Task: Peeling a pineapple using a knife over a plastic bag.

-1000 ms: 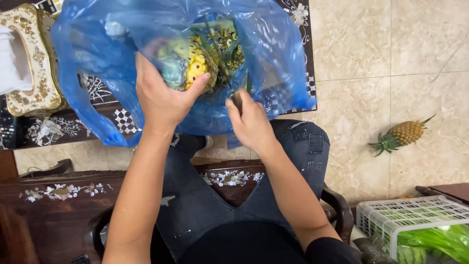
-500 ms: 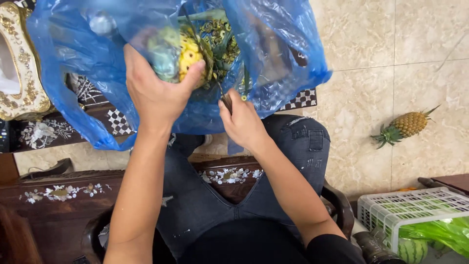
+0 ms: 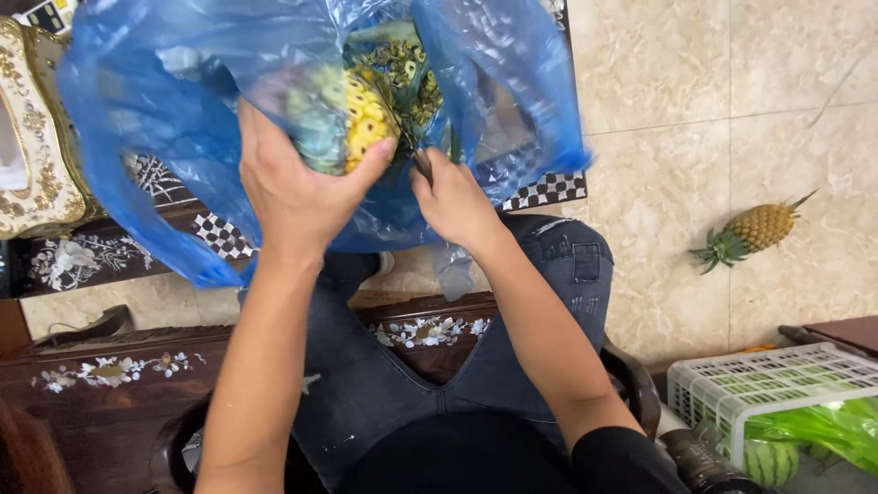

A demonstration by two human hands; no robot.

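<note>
Pineapple (image 3: pixel 352 123), partly peeled w/ yellow flesh showing, sits at the mouth of the blue plastic bag (image 3: pixel 165 119), which serves as the landmark for everything else. Left hand (image 3: pixel 297 187) is cupped around the fruit's near side, fingers and thumb closed on it, gripping from below the bag's opening. Right hand (image 3: pixel 453 201), just right of the fruit and at the bag's lower right edge, is fisted around a dark handle (image 3: pixel 422 165), prob. a knife; blade hidden by the fruit and plastic, so can't tell where it sits. Peel scraps (image 3: pixel 402 69), green-brown w/ eyes, lie deeper inside the bag, beyond the fruit.

Bag is spread over a dark table w/ a checkered inlay edge (image 3: pixel 549 190) showing at the bag's lower right. Ornate cream-and-gold tissue box (image 3: pixel 32 155) stands left of the bag, touching or nearly so. Below the bag: person's knees in dark jeans (image 3: pixel 567 265), and a dark wooden bench w/ pearl flower inlay (image 3: pixel 110 370).

Whole unpeeled pineapple (image 3: pixel 754 230) lies on the beige tile floor, well right of the bag. White plastic crate (image 3: pixel 777 380) w/ green produce sits far lower right of the bag, near a striped melon (image 3: pixel 768 462).
</note>
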